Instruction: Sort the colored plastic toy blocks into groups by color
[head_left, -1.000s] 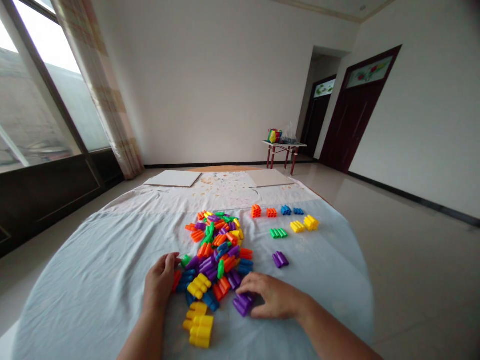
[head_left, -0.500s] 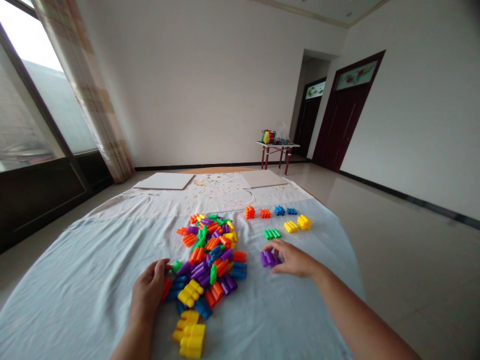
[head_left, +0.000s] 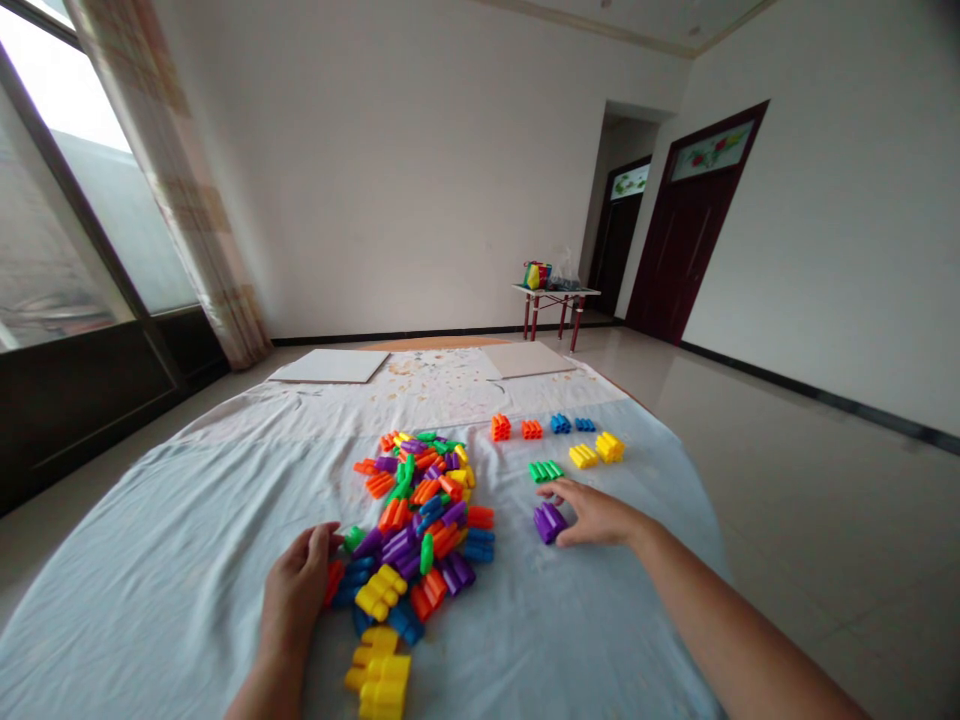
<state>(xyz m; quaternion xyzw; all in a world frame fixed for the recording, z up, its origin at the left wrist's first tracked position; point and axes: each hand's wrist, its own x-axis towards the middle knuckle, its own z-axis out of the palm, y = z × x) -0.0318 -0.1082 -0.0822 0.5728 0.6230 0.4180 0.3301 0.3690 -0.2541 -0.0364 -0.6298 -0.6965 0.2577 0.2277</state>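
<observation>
A heap of multicoloured plastic interlocking blocks (head_left: 416, 510) lies on a pale blue cloth (head_left: 180, 570). My left hand (head_left: 295, 580) rests at the heap's lower left edge, fingers curled next to a green block (head_left: 354, 538), holding nothing I can see. My right hand (head_left: 596, 515) lies on the cloth with its fingertips just right of a purple block stack (head_left: 550, 522), holding nothing. Small sorted groups stand above it, including orange blocks (head_left: 500, 427), blue blocks (head_left: 560, 423), yellow blocks (head_left: 610, 446) and green blocks (head_left: 546, 470). A joined yellow stack (head_left: 379, 675) lies near me.
Two pale square boards (head_left: 330, 365) lie at the cloth's far end, on a stained white sheet (head_left: 442, 390). A small red-legged table (head_left: 555, 292) with a bag and toys stands by the far wall. Tiled floor surrounds the cloth.
My right hand has come off the purple blocks and moved slightly right, leaving them on the cloth. A second earlier it was at the heap's lower right. My left hand has barely moved.
</observation>
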